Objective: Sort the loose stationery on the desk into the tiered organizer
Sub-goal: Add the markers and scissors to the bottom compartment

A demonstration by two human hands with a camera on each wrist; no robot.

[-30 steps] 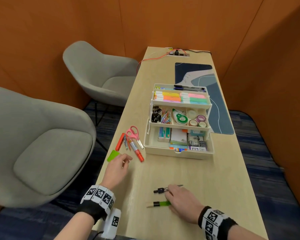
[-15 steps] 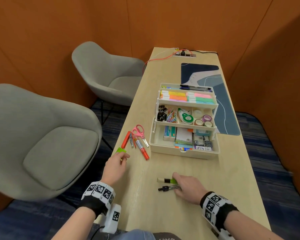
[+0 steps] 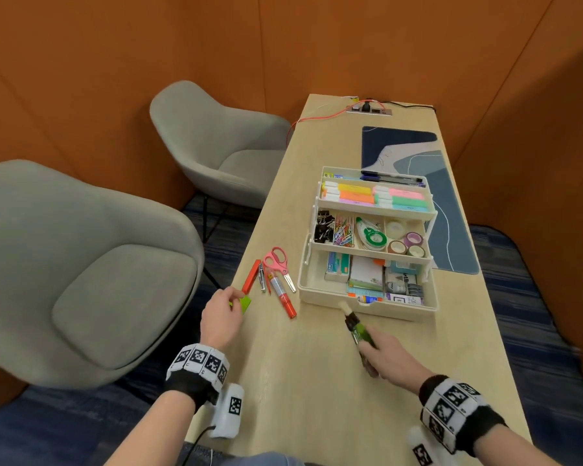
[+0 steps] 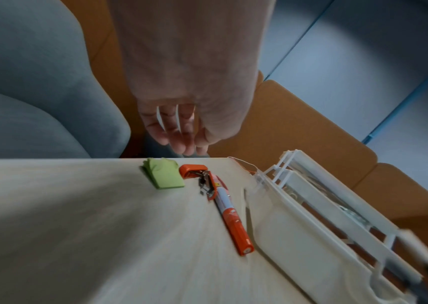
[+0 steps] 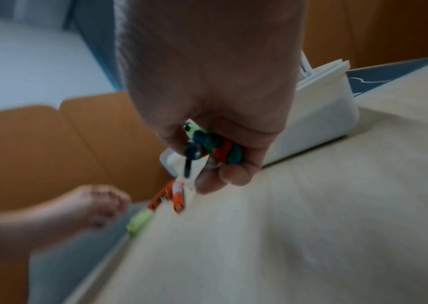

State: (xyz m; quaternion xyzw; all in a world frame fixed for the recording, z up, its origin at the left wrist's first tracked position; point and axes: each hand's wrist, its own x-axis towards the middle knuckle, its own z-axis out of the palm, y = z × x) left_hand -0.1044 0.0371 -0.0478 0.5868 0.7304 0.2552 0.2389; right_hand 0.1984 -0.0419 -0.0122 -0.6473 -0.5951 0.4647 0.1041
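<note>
The white tiered organizer (image 3: 367, 307) stands open on the desk, its trays full of stationery. My right hand (image 3: 379, 354) hovers just in front of it, gripping a green-and-black pen (image 3: 356, 326) whose pale tip points at the organizer's front wall. In the right wrist view, the dark compass (image 5: 191, 153) is in the same grip. My left hand (image 3: 221, 314) is at the desk's left edge with relaxed fingers (image 4: 181, 142) just over a green sticky-note pad (image 4: 166, 174). Beside the pad lie a red cutter (image 3: 251, 277), pink scissors (image 3: 276, 264) and a red marker (image 3: 282, 295).
Two grey chairs (image 3: 91, 274) stand left of the desk, close to its edge. A blue desk mat (image 3: 445, 196) lies behind the organizer. At the far end, a red cable (image 3: 320, 117) runs to a power socket (image 3: 369, 110). Bare desk (image 3: 300, 381) lies between my hands.
My right hand has gathered the pen and compass off the desk and carried them forward to the organizer. My left hand has stayed by the green pad, which now lies nearer the red cutter.
</note>
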